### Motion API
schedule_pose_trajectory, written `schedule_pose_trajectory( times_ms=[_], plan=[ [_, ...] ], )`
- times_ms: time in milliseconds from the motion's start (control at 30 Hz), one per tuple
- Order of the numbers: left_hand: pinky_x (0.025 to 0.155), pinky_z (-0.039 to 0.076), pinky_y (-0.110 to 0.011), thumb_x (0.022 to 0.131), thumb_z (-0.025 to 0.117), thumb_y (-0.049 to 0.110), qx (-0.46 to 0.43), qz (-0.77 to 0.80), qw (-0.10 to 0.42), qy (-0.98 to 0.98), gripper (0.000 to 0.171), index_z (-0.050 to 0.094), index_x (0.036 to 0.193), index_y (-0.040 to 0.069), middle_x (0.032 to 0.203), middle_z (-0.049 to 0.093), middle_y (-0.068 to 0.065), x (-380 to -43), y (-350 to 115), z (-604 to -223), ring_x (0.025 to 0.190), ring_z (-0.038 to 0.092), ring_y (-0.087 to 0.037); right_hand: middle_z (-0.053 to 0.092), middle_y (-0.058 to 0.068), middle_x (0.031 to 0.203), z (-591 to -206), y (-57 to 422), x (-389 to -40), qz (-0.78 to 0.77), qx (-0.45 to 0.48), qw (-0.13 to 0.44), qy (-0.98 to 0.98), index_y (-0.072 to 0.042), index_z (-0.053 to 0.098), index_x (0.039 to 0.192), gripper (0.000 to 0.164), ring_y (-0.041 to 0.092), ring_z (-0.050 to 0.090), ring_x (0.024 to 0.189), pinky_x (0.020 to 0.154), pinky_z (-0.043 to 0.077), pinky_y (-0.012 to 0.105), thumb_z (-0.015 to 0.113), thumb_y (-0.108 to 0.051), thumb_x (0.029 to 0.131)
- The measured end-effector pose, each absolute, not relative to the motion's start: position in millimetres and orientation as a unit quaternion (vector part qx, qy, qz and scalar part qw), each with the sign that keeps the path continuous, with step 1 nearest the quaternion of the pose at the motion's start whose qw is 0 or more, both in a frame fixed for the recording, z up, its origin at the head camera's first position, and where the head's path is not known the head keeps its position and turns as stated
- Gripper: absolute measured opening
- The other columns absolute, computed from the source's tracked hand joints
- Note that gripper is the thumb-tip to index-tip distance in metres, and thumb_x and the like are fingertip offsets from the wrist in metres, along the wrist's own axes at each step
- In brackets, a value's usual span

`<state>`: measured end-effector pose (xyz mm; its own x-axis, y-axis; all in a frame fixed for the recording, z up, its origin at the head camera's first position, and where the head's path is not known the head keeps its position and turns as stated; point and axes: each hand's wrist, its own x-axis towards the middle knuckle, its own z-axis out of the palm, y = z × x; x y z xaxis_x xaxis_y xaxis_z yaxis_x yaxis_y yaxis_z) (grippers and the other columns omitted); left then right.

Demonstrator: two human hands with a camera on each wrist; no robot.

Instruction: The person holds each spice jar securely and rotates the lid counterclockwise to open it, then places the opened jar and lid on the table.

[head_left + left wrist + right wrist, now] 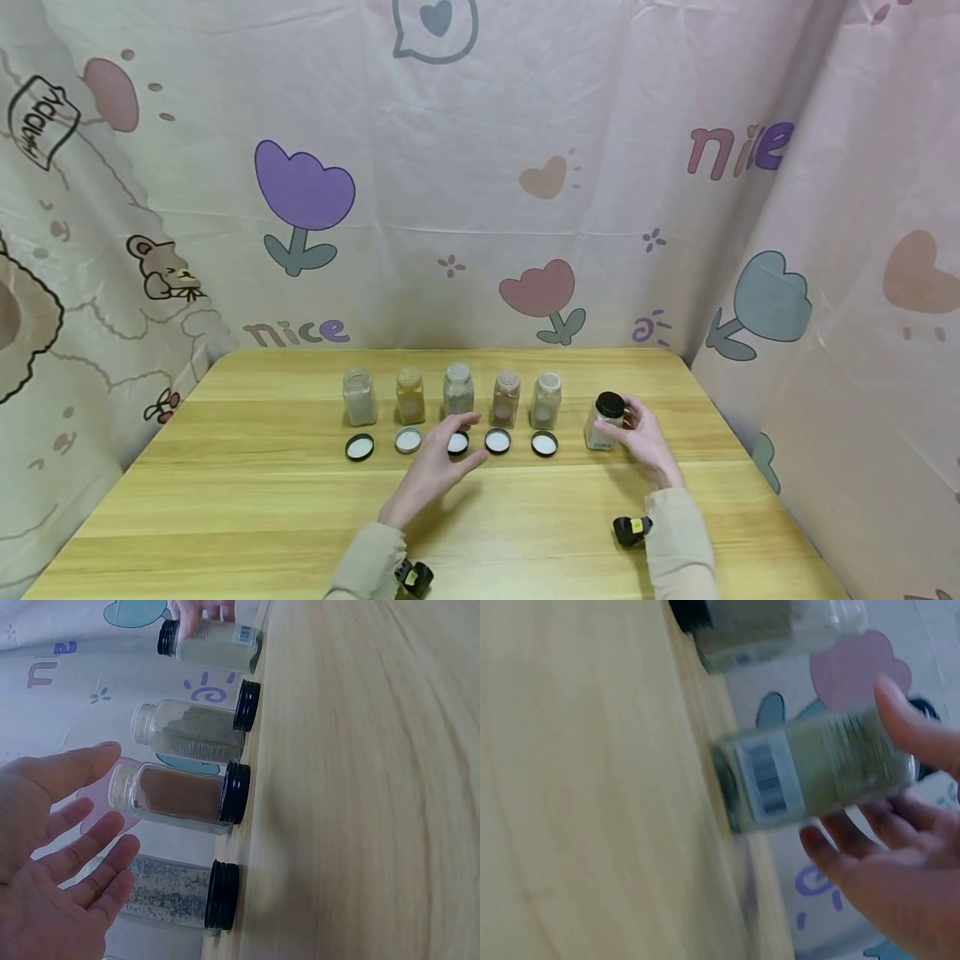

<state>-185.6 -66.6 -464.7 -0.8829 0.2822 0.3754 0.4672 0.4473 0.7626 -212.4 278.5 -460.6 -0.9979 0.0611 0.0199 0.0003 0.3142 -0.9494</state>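
My right hand (647,440) holds a glass spice jar (602,432) with a black lid (611,405), thumb on one side and fingers on the other. In the right wrist view this jar (810,769) shows a barcode label and pale contents. My left hand (433,468) hovers with fingers spread, holding nothing, and partly covers a black cap (457,443) in the head view. Behind it stands an uncapped jar of grey-flecked seasoning (458,392). To its right are a jar of brown powder (506,402) and a jar of greyish powder (546,403).
Further left stand an uncapped jar of whitish contents (361,402) and a jar of yellow powder (411,400). Caps with white liners lie before the jars, among them a left cap (359,447) and a right cap (544,444). A printed curtain (450,283) hangs behind the wooden table (247,500).
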Motion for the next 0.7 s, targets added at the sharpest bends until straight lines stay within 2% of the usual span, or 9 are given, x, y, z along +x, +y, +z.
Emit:
schedule_pose_trajectory(
  times_ms=[67, 133, 400, 567, 700],
  plan=[
    [0.104, 0.053, -0.055, 0.086, 0.08, 0.013, -0.222, -0.476, 0.096, -0.846, 0.053, 0.059, 0.133, 0.001, 0.131, 0.066, -0.014, -186, -67, -465, 0.119, 0.063, -0.03, 0.064, -0.002, 0.119, -460, 282, -210, 0.579, -0.004, 0.019, -0.815, 0.002, 0.047, 0.137, 0.062, -0.002, 0.058, 0.103, 0.097, 0.049, 0.017, 0.079, -0.009, 0.085],
    [0.104, 0.053, -0.055, 0.086, 0.08, 0.013, -0.221, -0.478, 0.092, -0.845, 0.053, 0.059, 0.133, 0.001, 0.132, 0.066, -0.014, -185, -67, -464, 0.119, 0.063, -0.031, 0.064, -0.006, 0.115, -460, 286, -209, 0.577, 0.016, 0.012, -0.817, 0.003, 0.048, 0.135, 0.062, -0.004, 0.058, 0.1, 0.091, 0.05, 0.013, 0.081, -0.009, 0.083],
    [0.104, 0.052, -0.056, 0.085, 0.08, 0.013, -0.219, -0.487, 0.089, -0.841, 0.054, 0.059, 0.133, 0.001, 0.132, 0.065, -0.015, -185, -69, -464, 0.119, 0.062, -0.035, 0.065, 0.006, 0.112, -464, 292, -205, 0.56, 0.133, -0.041, -0.817, 0.009, 0.047, 0.127, 0.062, 0.002, 0.063, 0.099, 0.088, 0.053, 0.015, 0.083, -0.004, 0.078],
    [0.104, 0.053, -0.055, 0.085, 0.081, 0.014, -0.219, -0.483, 0.095, -0.842, 0.054, 0.059, 0.133, 0.002, 0.132, 0.066, -0.014, -186, -69, -464, 0.119, 0.063, -0.031, 0.062, 0.005, 0.108, -461, 284, -205, 0.546, 0.191, -0.093, -0.81, 0.008, 0.042, 0.124, 0.066, 0.004, 0.062, 0.095, 0.085, 0.054, 0.016, 0.085, -0.006, 0.076],
    [0.105, 0.052, -0.056, 0.085, 0.081, 0.014, -0.22, -0.487, 0.095, -0.84, 0.054, 0.059, 0.133, 0.003, 0.133, 0.065, -0.016, -186, -70, -464, 0.12, 0.063, -0.031, 0.059, 0.004, 0.105, -457, 274, -204, 0.521, 0.216, -0.111, -0.818, 0.004, 0.044, 0.119, 0.063, 0.005, 0.058, 0.094, 0.085, 0.051, 0.016, 0.087, -0.009, 0.075]
  ],
)
